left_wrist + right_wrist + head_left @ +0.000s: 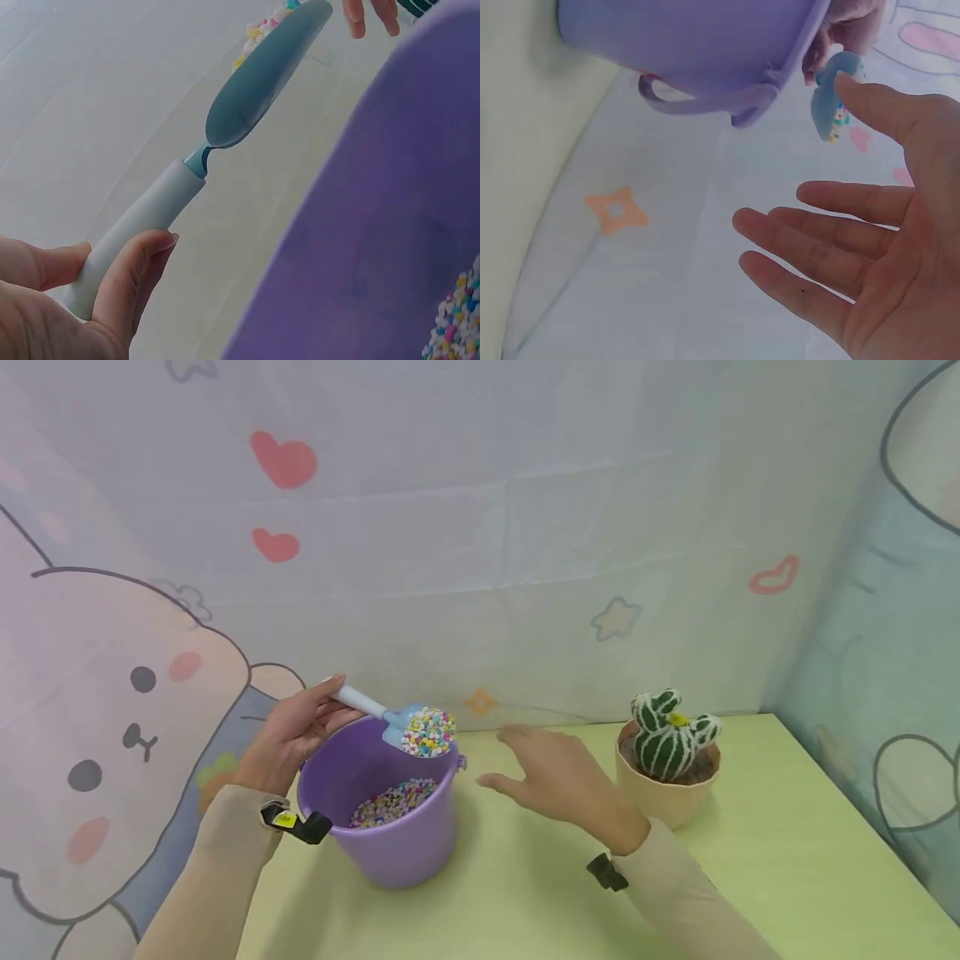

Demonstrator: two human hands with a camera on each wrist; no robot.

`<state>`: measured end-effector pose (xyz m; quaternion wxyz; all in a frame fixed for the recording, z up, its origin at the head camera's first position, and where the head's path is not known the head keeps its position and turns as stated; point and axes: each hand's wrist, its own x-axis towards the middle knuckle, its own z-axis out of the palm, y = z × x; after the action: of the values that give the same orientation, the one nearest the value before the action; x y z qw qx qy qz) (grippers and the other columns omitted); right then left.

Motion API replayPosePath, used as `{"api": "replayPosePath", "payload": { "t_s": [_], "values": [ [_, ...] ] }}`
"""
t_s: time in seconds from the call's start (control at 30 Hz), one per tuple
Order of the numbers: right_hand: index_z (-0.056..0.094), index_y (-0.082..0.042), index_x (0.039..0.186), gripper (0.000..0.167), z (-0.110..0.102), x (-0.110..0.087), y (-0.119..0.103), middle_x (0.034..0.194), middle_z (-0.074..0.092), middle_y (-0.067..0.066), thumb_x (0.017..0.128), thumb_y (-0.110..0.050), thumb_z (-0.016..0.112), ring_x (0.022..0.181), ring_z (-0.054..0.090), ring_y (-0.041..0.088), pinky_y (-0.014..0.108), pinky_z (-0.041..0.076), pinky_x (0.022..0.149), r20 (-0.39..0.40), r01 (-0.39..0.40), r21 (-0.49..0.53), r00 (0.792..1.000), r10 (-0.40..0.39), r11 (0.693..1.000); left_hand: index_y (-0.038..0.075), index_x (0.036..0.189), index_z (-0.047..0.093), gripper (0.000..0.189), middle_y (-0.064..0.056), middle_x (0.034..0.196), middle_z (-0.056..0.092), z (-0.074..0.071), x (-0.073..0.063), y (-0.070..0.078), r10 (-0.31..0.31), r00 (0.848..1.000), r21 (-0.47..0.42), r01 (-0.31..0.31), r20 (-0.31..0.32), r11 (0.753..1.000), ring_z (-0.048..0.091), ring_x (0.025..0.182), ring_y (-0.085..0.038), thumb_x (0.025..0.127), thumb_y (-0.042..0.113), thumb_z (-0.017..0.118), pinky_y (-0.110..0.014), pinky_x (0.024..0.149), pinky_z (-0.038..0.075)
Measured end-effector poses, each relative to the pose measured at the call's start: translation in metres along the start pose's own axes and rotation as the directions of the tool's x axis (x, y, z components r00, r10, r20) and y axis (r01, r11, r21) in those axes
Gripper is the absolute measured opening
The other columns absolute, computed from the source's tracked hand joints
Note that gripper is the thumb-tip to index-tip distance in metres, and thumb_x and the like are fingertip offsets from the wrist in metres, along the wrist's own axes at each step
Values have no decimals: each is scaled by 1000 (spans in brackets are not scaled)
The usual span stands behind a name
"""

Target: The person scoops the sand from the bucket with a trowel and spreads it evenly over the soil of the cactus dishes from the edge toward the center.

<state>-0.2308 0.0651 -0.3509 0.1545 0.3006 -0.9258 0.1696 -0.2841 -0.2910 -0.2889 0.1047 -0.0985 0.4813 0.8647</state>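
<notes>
Here, left of centre in the head view, the left hand [296, 727] pinches the handle of a scoop [390, 718] heaped with colourful pellets [429, 733], raised near the rim of a purple bucket [416, 852]. Right of centre, the right hand [558, 777] reaches out, fingers loosely apart, beside a potted cactus [666, 754].

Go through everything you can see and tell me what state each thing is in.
Scoop: loaded with colorful beads, held by its white handle
Bucket: upright, uncovered, partly filled with more beads
Left hand: gripping the scoop's handle
Right hand: holding nothing, fingers extended
Pot: upright, containing a cactus
</notes>
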Motion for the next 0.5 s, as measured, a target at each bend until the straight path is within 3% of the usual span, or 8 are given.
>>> {"api": "replayPosePath", "payload": {
  "t_s": [0.13,0.3,0.43,0.5],
  "values": [
    [67,-8,135,61,-11,-12,11,124,77,7,97,-55,71,105,77,24,43,67,79,-23,-43,-5,999,43,999,8,119,59,14,-19,98,74,12,7,-5,-13,1000,-29,13,-4,1000,80,88,-32,107,14,59,-38,98,61],
    [70,-8,134,58,-25,-29,26,118,80,6,96,-53,73,100,79,22,40,66,73,-70,-80,6,994,80,997,9,125,54,18,-18,97,73,24,13,-11,-10,1000,14,10,11,1000,80,88,-29,109,17,55,-33,92,65],
    [72,-8,130,54,-37,-43,41,116,81,7,95,-49,76,98,79,23,42,67,81,-127,-86,42,988,90,995,9,125,55,17,-18,95,73,33,18,-16,-1,1000,24,0,28,1000,80,86,-29,110,15,54,-34,87,67],
    [73,-8,128,51,-44,-50,50,107,81,5,95,-47,76,88,77,19,42,67,81,-149,-82,50,985,88,995,8,122,58,14,-19,94,73,38,20,-19,4,1000,15,-4,31,1000,80,85,-29,110,14,53,-35,85,68]
  ]
}}
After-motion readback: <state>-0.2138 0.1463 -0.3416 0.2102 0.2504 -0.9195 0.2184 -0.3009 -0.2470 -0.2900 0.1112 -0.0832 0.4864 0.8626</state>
